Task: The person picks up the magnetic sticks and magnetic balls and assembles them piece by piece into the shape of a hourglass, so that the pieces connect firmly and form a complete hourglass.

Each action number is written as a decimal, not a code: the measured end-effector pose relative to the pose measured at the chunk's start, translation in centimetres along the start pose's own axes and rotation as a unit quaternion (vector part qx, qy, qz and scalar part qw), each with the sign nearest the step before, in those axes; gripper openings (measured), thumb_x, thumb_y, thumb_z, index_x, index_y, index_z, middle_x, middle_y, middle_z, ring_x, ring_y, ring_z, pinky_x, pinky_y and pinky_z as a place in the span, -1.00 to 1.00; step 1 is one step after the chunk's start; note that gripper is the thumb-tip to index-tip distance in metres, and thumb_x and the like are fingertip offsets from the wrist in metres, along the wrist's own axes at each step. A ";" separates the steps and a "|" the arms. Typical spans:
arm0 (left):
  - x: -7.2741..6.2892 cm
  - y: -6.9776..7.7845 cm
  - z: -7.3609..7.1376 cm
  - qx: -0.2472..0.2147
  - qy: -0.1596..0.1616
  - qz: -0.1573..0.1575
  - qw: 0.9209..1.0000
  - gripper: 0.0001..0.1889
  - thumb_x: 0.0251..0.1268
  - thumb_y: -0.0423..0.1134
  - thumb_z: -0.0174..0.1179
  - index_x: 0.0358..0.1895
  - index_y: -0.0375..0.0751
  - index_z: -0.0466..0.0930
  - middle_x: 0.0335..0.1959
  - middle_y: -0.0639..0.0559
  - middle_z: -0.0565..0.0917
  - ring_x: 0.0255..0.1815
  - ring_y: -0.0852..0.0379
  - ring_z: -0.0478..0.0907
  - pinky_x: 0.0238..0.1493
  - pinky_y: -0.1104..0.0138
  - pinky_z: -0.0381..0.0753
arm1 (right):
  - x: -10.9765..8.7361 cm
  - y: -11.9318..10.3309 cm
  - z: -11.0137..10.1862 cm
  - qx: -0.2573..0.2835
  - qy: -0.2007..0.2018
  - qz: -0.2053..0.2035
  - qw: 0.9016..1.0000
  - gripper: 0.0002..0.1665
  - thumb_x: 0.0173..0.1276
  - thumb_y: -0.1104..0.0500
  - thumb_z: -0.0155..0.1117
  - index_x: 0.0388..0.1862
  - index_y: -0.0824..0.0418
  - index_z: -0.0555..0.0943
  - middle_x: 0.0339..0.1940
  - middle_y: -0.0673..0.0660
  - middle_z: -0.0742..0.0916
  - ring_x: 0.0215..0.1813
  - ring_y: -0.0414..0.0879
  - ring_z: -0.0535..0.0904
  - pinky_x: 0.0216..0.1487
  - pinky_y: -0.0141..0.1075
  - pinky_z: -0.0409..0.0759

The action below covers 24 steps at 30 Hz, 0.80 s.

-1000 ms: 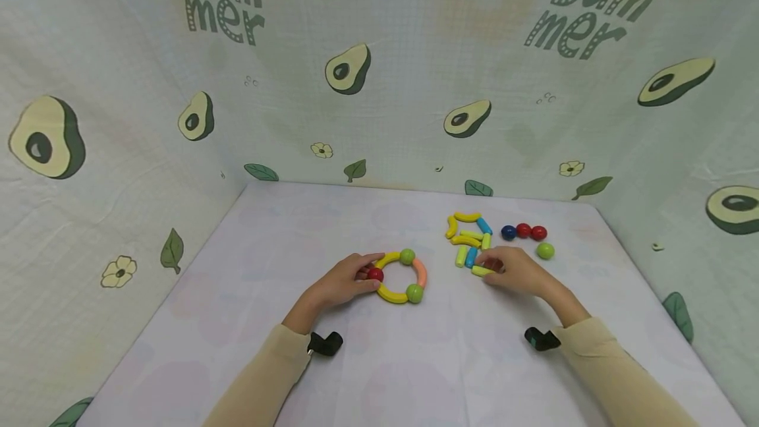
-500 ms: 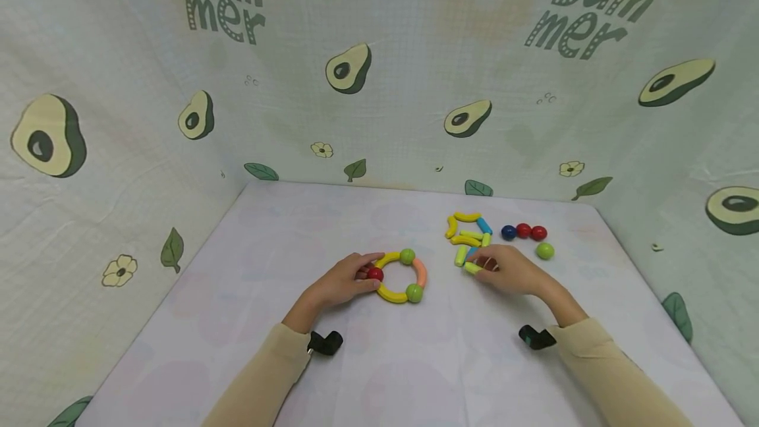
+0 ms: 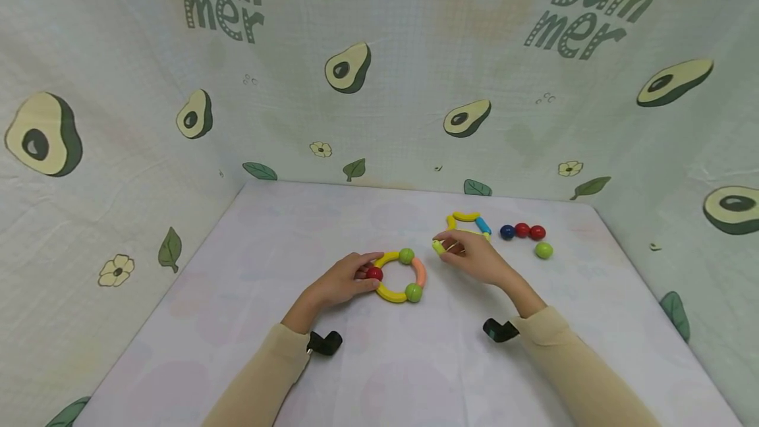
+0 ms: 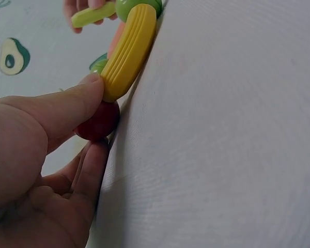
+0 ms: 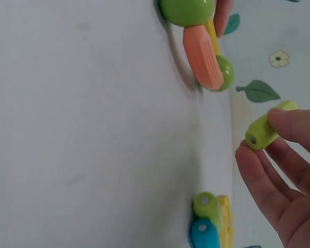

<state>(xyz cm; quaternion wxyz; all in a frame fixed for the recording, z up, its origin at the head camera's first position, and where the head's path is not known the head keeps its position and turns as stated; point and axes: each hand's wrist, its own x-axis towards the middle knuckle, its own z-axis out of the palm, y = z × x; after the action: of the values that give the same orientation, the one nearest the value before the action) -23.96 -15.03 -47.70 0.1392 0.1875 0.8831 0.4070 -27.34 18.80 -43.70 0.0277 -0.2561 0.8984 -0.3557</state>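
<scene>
A ring of yellow and salmon curved rods joined by red and green balls lies on the table in the head view. My left hand (image 3: 340, 281) holds its left side, with thumb and fingers about the red ball (image 3: 375, 273) and the end of a yellow curved rod (image 4: 129, 54). To the right of the ring, my right hand (image 3: 476, 257) pinches a short light green rod (image 5: 262, 129) above the table; a small metal disc shows in its end. The salmon rod (image 3: 419, 272) faces that hand. Beneath and behind the right hand, other short rods are partly hidden.
Yellow curved rods (image 3: 466, 216) and a blue rod (image 3: 483, 225) lie at the back right. Beside them sit a blue ball (image 3: 507, 232), red balls (image 3: 522, 230) and a green ball (image 3: 543, 250). A patterned cloth (image 3: 403, 150) walls the table's back and sides.
My right hand has picked up the light green rod from the group of short rods and carried it left toward the ring. My left hand and the ring have stayed put.
</scene>
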 end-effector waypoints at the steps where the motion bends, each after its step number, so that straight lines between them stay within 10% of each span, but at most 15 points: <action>1: 0.0 0.0 0.0 0.000 -0.001 0.001 1.000 -0.32 0.50 -0.08 0.37 0.62 0.13 0.37 0.17 0.01 0.56 0.15 0.09 0.48 0.29 0.12 0.54 | 0.3 -0.2 0.3 0.004 0.007 0.001 1.000 -0.60 0.53 0.20 0.40 0.30 0.18 0.66 0.06 0.13 0.78 0.05 0.02 0.73 0.12 -0.06 0.75; 24: -0.1 0.2 -0.1 -0.002 -0.001 0.006 1.000 -0.32 0.50 -0.09 0.37 0.62 0.09 0.37 0.20 -0.01 0.57 0.18 0.08 0.49 0.33 0.12 0.55 | 4.2 -2.3 4.4 0.079 0.060 0.027 0.995 -0.67 0.48 0.23 0.45 0.16 0.15 0.62 0.02 0.14 0.77 0.04 0.05 0.74 0.11 -0.06 0.76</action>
<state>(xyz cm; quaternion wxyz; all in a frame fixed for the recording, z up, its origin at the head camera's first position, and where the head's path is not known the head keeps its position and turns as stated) -23.87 -14.99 -47.52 0.1382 0.1934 0.8807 0.4097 -28.88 12.59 -44.93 0.0036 -0.2071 0.8741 -0.4395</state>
